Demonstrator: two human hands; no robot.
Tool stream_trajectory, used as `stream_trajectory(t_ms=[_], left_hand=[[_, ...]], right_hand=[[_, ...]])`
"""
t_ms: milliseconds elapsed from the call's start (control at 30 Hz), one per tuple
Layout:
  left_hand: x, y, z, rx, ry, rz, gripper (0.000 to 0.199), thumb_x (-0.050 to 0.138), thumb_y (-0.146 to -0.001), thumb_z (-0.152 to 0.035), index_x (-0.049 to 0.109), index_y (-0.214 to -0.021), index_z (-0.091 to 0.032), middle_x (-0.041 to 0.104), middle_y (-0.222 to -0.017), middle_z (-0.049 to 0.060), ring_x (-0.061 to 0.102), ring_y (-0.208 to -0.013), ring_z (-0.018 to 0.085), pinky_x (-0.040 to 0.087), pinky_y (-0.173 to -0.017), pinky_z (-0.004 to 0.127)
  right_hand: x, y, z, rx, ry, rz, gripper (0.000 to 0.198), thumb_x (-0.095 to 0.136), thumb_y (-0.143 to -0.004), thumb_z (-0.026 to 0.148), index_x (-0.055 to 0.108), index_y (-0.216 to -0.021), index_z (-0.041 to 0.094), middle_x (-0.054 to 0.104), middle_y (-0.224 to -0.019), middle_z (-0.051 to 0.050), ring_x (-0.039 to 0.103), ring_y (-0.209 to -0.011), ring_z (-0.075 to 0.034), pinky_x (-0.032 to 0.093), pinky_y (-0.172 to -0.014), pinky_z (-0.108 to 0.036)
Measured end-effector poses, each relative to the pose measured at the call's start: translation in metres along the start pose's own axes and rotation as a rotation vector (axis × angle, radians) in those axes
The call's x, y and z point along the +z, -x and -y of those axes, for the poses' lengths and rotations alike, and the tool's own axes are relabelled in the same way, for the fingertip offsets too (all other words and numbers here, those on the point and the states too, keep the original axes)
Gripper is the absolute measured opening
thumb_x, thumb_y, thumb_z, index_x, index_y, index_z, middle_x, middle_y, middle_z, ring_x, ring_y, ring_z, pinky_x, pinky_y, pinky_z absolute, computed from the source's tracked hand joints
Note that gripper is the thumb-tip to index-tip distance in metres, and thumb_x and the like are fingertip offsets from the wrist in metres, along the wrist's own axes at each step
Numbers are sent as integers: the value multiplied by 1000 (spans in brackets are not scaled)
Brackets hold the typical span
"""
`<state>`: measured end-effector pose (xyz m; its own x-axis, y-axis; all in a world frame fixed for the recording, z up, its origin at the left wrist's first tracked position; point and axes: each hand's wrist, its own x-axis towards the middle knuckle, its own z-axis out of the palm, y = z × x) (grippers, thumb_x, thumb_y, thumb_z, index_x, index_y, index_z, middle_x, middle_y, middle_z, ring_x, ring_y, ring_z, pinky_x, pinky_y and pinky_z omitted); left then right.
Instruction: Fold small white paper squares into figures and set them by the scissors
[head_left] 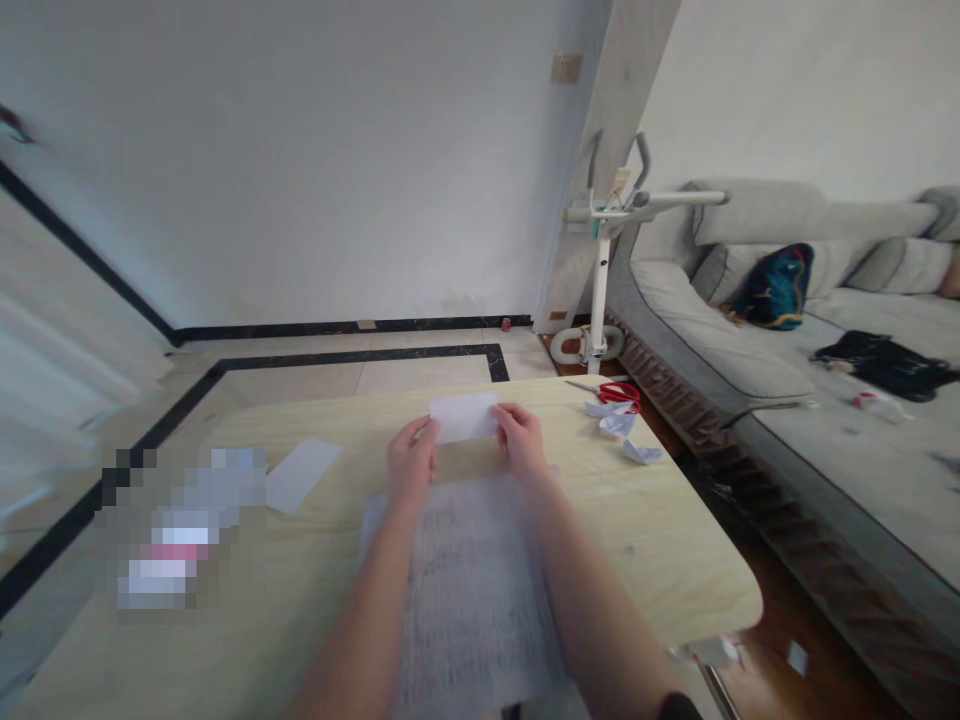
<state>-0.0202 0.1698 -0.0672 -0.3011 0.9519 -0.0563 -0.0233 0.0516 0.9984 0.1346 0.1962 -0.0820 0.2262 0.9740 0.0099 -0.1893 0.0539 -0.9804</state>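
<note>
A small white sheet of paper (464,417) is stretched between my two hands above the wooden table. My left hand (412,458) pinches its left edge between thumb and fingers. On the opposite edge, my right hand (520,436) grips the paper the same way. Beneath my forearms lies a large printed sheet (476,590), its print too blurred to read. Another white piece of paper (304,474) rests flat on the table, left of my left hand.
Red-handled scissors (619,395) lie at the table's far right corner, beside several crumpled paper scraps (616,424). A pixelated patch hides something at the table's left. Beyond the wooden table (675,560) stand white exercise equipment (601,270) and a grey sofa (757,370).
</note>
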Motion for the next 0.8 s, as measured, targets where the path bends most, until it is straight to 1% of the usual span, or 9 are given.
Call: stream_trajectory(t_ms=[67,167,233,300,367,467,533,700,800], left_hand=[[1,-1,2,17,35,10,45,62,-72,-49,65,-95,-11,47,-39,-6,34,-28,6,24,-30,17],[4,-2,3,9,122,28,47,54,-76,-54,66,-86,-10,63,-59,4,49,-37,10,34,-35,20],[5,-3,3,1,140,13,47,53,-76,-54,67,-83,-10,66,-68,8,57,-46,13,40,-38,22],[6,-3,1,21,123,-17,37,61,-71,-46,67,-81,-11,67,-74,9,61,-55,16,44,-42,22],[5,-3,0,46,104,-54,32,67,-66,-35,67,-88,-12,67,-79,8,63,-64,17,47,-45,22],[5,-4,0,48,96,-99,51,67,-65,-24,60,-115,-15,68,-78,5,64,-69,17,50,-49,22],[5,-4,0,37,100,-110,58,67,-67,-22,55,-124,-16,68,-79,5,64,-70,17,52,-49,23],[5,-3,-1,45,65,-80,27,66,-68,-25,67,-92,-12,70,-84,9,65,-71,18,51,-48,22],[5,-4,1,53,63,-92,25,65,-67,-26,67,-88,-11,69,-84,9,64,-70,18,50,-47,22]], right_hand=[[0,1,0,-18,-15,12,27,61,-71,44,62,-66,17,51,-47,4,36,-38,-7,26,-40,-23],[0,2,1,-14,-44,-6,33,57,-74,48,60,-62,17,56,-53,2,39,-39,-7,31,-41,-23],[1,2,2,8,-63,-18,35,55,-75,50,63,-65,17,52,-51,3,42,-41,-8,33,-42,-22],[1,3,3,25,-59,-9,32,59,-73,48,64,-69,17,48,-49,4,43,-41,-8,34,-41,-22],[2,4,4,18,-23,9,25,64,-69,42,65,-76,18,48,-49,5,44,-41,-8,33,-41,-22],[3,4,5,4,35,8,34,67,-65,34,66,-96,19,50,-50,7,46,-42,-9,35,-42,-21],[3,4,5,21,44,14,41,66,-65,34,66,-103,20,53,-52,6,49,-44,-10,38,-45,-22],[1,1,1,51,36,5,23,69,-62,35,69,-78,18,63,-65,0,54,-52,-11,44,-51,-24],[1,-2,-3,33,54,6,20,69,-62,35,67,-70,17,63,-63,0,53,-54,-11,43,-50,-24]])
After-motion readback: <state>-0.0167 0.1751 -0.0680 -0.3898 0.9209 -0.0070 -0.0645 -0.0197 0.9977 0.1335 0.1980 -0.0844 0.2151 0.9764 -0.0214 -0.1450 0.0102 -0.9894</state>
